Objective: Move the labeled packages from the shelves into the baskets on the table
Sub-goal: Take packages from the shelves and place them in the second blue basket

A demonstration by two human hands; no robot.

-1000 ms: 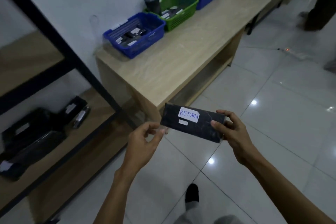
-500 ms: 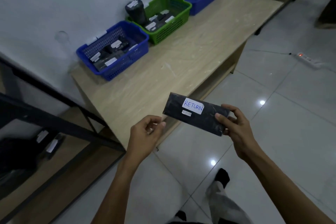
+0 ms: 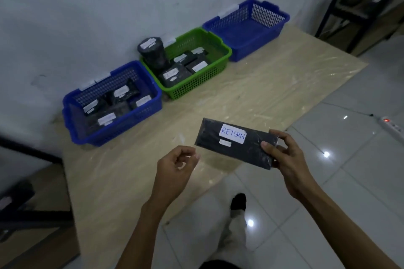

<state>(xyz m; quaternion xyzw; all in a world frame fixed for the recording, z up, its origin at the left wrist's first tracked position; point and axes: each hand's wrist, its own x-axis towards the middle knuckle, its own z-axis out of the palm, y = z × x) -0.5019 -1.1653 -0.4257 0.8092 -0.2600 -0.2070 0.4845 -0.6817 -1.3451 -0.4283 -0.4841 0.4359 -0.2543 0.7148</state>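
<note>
A right hand (image 3: pixel 286 157) grips a flat black wrapped package labelled "RETURN" (image 3: pixel 236 143) above a pale wooden table (image 3: pixel 251 98); the left hand (image 3: pixel 175 168), loosely curled, holds nothing. Behind: two blue plastic baskets (image 3: pixel 113 105) (image 3: pixel 247 28) flanking a green plastic basket (image 3: pixel 190 65), nothing between.

Wooden table (image 3: pixel 251 98) with two blue baskets (image 3: pixel 113 102) (image 3: pixel 247 28) flanking a green basket (image 3: pixel 196 78)

Flat black "RETURN"-labelled package (image 3: pixel 236 143), tilted, above table edge
</note>
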